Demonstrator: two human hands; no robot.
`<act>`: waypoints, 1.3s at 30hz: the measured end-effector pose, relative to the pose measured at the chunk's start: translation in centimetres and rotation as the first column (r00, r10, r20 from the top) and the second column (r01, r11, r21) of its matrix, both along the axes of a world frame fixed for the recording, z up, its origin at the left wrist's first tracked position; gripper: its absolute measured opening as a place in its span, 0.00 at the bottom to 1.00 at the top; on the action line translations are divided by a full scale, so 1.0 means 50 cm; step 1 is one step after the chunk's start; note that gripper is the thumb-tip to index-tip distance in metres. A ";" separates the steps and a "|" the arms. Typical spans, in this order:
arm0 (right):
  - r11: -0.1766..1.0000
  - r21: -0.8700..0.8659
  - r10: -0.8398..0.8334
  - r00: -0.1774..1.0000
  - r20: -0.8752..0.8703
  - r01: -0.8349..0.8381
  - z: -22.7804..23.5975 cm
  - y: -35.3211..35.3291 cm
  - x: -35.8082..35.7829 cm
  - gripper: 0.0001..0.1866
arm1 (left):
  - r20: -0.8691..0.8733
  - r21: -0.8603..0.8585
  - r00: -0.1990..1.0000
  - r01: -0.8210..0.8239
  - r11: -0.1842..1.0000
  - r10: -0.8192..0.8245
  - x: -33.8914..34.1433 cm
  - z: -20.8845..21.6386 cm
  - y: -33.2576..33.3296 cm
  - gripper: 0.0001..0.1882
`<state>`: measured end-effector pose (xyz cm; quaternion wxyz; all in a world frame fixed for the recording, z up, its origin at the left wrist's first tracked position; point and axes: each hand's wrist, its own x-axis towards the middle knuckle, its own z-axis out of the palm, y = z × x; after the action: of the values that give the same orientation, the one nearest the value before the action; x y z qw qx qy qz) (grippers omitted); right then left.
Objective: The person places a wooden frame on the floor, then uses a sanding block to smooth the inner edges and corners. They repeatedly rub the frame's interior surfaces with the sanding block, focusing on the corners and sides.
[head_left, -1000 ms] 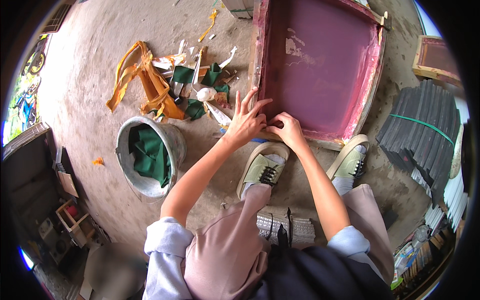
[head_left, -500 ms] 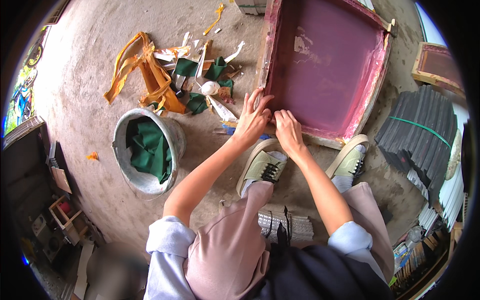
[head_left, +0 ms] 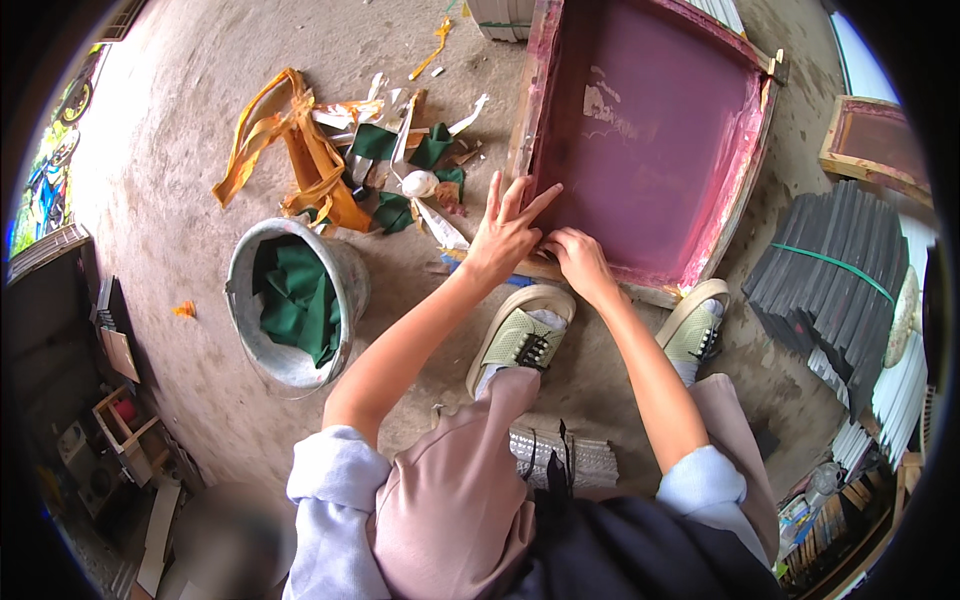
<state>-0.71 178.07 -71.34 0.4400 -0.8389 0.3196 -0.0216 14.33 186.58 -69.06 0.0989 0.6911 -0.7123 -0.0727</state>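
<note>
A wooden screen-printing frame (head_left: 650, 160) with purple mesh and red-stained edges lies at the top right, its near left corner toward me. At that corner my left hand (head_left: 503, 238) rests with its fingers spread, the index finger stretched over the mesh. Beside it my right hand (head_left: 583, 262) has its fingers drawn together against the inside of the corner. Whatever is between those fingertips is too small to make out. Under the corner, a strip of blue material (head_left: 518, 281) lies on the floor.
A grey bucket (head_left: 240, 335) holding green cloth (head_left: 297, 300) stands at left. Beyond it lie crumpled orange tape (head_left: 325, 185) and green and white scraps. Dark slats (head_left: 835, 265) bound with green strap and a smaller frame (head_left: 880, 145) are at right. A shoe (head_left: 520, 335) nears the corner.
My left index finger has straightened out over the mesh, away from the other fingers. My right hand stays at the corner with little movement.
</note>
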 end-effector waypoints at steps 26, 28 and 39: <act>0.911 -0.409 -0.095 0.993 -0.075 0.056 -0.012 0.067 0.008 0.06 | -0.408 -0.072 0.913 -0.055 0.996 0.021 0.005 -0.070 0.030 0.06; 0.914 -0.405 -0.054 0.997 -0.064 0.024 -0.011 0.060 0.003 0.06 | -0.419 -0.102 0.908 -0.058 0.993 0.010 0.002 -0.075 0.033 0.06; 0.991 -0.132 0.002 0.994 -0.113 -0.017 -0.004 0.000 0.011 0.07 | -0.302 -0.085 0.952 -0.080 0.993 0.051 0.003 -0.075 0.027 0.06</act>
<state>-0.13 178.06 -71.54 0.3643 -0.8678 0.3379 0.0067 14.46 187.94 -72.83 0.2413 0.6899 -0.6683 -0.1385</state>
